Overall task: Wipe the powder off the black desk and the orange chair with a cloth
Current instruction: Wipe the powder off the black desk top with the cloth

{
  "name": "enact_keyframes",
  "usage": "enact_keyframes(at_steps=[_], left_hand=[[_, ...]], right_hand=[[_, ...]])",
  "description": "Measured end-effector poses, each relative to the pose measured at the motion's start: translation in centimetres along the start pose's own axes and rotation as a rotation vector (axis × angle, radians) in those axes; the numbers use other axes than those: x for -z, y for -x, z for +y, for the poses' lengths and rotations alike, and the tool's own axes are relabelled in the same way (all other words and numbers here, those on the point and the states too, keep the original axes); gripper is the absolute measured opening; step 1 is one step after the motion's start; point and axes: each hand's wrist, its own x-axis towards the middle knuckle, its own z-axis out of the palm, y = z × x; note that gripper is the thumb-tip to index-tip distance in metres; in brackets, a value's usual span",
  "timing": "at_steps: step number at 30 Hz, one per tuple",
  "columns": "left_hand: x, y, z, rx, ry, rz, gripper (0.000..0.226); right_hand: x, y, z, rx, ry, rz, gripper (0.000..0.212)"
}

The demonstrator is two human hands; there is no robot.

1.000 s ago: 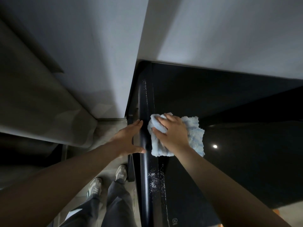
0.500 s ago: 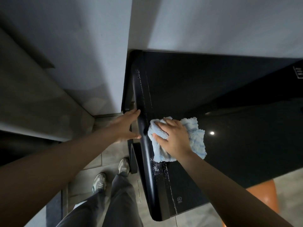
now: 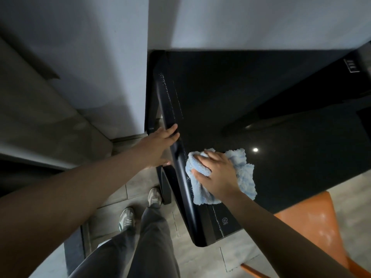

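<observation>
Right hand [image 3: 217, 175] is pressing a fluffy light-blue cloth [image 3: 244, 173] down onto the black desk [image 3: 261, 107]. The fingers are curling round a bunched-up fold at the cloth's left end.

The cloth is sitting right up against the desk's rounded left rim, not far from the near corner. Left hand [image 3: 158, 147] is lying on that same rim further up, fingers straight and together, gripping nothing.

A thin line of white powder [image 3: 167, 91] is running along the inside of the rim toward the wall [image 3: 261, 21], and another streak is showing just below the cloth.

The desk's far edge is butting against the wall, and lots of bare glossy top is stretching out to the right of the cloth. The orange chair [image 3: 313, 227] is sitting just off the near edge, with pale dusting showing on its seat. Shoes [image 3: 126, 217] are standing on the tiled floor [image 3: 200, 261] left of the rim.
</observation>
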Motion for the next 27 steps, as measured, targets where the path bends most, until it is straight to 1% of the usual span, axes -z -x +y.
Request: enact_keyframes(at_steps=[4, 9, 16, 20, 23, 27], left_hand=[[0.4, 0.2, 0.7, 0.035, -0.032, -0.009, 0.091], [0.5, 0.3, 1.6, 0.073, 0.018, -0.003, 0.086], [0.6, 0.4, 2.8, 0.133, -0.038, 0.000, 0.091], [0.3, 0.7, 4.2, 0.182, -0.104, 0.029, 0.098], [-0.8, 1.6, 5.6, 0.218, -0.040, 0.082, 0.098], [-3.7, 3.6, 7.2, 0.226, 0.134, 0.152, 0.097]], right_hand=[[-0.1, 1.7, -0.3, -0.039, -0.014, 0.007, 0.052], [-0.3, 3.3, -0.2, -0.068, -0.026, -0.003, 0.051], [-0.9, 6.3, 0.1, -0.064, -0.049, 0.050, 0.047], [-1.2, 8.0, 0.5, -0.050, -0.039, 0.042, 0.045], [-1.4, 9.5, 0.7, -0.047, -0.044, 0.033, 0.045], [-1.5, 11.2, 0.8, -0.039, -0.045, 0.039, 0.047]])
